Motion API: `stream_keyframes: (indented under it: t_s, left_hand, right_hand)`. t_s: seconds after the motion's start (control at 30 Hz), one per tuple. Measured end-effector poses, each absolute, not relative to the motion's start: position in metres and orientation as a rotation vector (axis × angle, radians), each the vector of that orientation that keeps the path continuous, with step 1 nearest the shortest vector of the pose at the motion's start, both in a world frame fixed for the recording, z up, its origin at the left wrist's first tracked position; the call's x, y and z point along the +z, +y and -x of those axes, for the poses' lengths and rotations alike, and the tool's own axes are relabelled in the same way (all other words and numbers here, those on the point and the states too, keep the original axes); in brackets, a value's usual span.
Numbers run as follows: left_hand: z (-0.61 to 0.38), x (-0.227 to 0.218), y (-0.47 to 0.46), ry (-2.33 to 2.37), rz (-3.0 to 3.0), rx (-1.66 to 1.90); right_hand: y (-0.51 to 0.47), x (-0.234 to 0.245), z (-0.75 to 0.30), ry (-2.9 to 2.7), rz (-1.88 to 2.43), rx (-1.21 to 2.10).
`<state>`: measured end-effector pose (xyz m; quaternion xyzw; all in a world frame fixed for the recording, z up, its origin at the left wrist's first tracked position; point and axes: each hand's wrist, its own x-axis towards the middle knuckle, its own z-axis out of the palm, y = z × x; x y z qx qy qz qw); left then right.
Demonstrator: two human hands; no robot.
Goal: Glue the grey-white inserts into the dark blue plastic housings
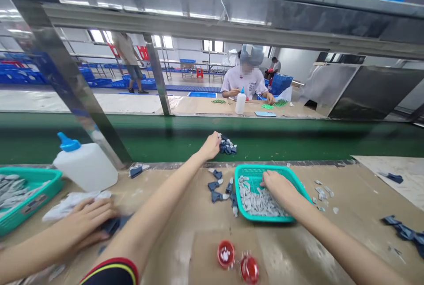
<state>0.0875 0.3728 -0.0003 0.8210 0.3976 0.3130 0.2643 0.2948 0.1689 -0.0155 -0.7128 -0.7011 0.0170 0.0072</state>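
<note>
My left hand (212, 146) reaches out onto the green conveyor belt (298, 143), its fingers curled on a small cluster of dark blue parts (228, 147). My right hand (276, 186) lies in a teal basket (239, 174), fingers stretched flat over a heap of small grey-white parts (256, 201). Between my arms, several dark blue parts with white tips (217, 185) lie loose on the cardboard-covered table (198, 218).
A co-worker's hand (84, 225) at the left presses on a dark piece beside a white cloth (71, 201). Around it stand a white bottle with a blue cap (84, 165) and a second teal basket (29, 196). Two red caps (236, 260) sit near me. Across the belt sits another person (247, 79).
</note>
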Motion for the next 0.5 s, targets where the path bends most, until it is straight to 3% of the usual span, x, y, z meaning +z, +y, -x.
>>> stream_keyframes:
  t_s: [0.17,0.27,0.4,0.5]
  left_hand:
    - [-0.116,-0.019,0.424,0.986,-2.314,0.683]
    - [-0.113,-0.020,0.437,0.920,-2.342,0.578]
    - [-0.100,-0.021,0.423,0.806,-2.335,0.545]
    - [-0.093,-0.026,0.398,0.786,-2.281,0.625]
  right_hand:
    - [0.147,-0.023,-0.320,-2.153,2.065,0.111]
    - [0.128,-0.021,-0.335,-1.985,1.883,0.326]
    - [0.103,-0.006,-0.342,-1.713,1.890,0.602]
    - [0.078,0.001,-0.337,-1.588,1.891,0.630]
